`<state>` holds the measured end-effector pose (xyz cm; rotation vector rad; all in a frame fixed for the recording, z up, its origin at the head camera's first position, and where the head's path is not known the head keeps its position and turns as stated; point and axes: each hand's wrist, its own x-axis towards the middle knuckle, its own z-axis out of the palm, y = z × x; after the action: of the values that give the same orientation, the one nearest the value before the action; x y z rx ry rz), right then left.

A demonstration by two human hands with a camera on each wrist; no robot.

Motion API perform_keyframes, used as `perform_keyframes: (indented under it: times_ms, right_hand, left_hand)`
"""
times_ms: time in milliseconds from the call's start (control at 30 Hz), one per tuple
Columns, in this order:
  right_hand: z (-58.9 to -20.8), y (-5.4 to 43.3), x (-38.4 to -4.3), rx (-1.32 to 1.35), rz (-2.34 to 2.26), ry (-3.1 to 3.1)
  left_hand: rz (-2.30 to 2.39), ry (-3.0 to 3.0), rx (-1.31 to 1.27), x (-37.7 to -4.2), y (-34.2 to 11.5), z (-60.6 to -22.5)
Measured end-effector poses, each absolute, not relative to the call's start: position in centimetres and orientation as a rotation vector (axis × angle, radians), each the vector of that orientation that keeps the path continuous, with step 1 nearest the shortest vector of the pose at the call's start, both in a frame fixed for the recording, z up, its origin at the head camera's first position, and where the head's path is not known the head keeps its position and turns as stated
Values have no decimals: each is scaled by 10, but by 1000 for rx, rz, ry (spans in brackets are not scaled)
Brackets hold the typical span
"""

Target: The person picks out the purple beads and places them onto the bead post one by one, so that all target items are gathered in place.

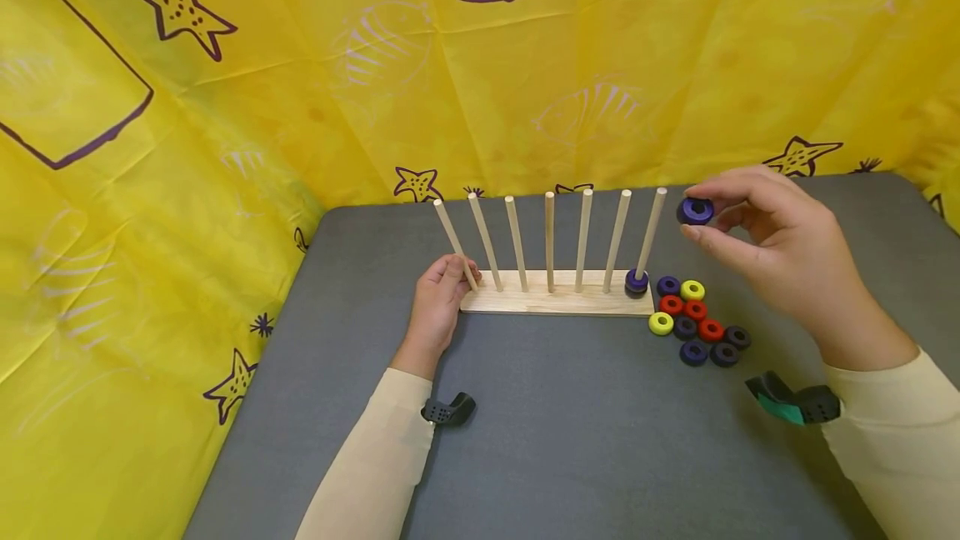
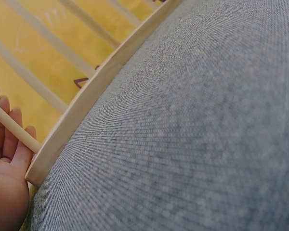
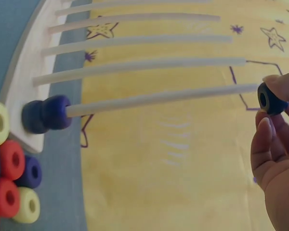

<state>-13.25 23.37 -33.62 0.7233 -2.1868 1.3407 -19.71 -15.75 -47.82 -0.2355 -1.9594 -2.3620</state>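
A wooden peg rack [image 1: 555, 300] with a row of upright pegs stands on the table. My left hand [image 1: 441, 298] grips its left end, with the fingers about the foot of the leftmost peg [image 2: 14, 126]. Up at the right, my right hand [image 1: 780, 248] pinches a purple ring [image 1: 696, 211] between thumb and fingers. In the right wrist view that ring is right at the tip of the rightmost peg [image 3: 159, 98], its hole facing the peg. Low on the same peg sit a purple ring [image 3: 57, 112] and a darker ring [image 3: 34, 117] against the base.
Right of the rack lie several loose rings: yellow [image 1: 661, 323], red [image 1: 711, 330], purple [image 1: 693, 352] and black [image 1: 725, 354]. The grey table [image 1: 555, 440] meets a yellow patterned cloth [image 1: 487, 90] behind and at the left. Both wrists wear dark straps.
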Motion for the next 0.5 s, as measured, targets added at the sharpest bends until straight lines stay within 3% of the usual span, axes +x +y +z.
perform_keyframes:
  times_ms: [500]
  right_hand:
    - [-326, 219, -149, 632, 1339, -2170]
  left_hand:
    - [-2381, -1931, -245, -198, -158, -480]
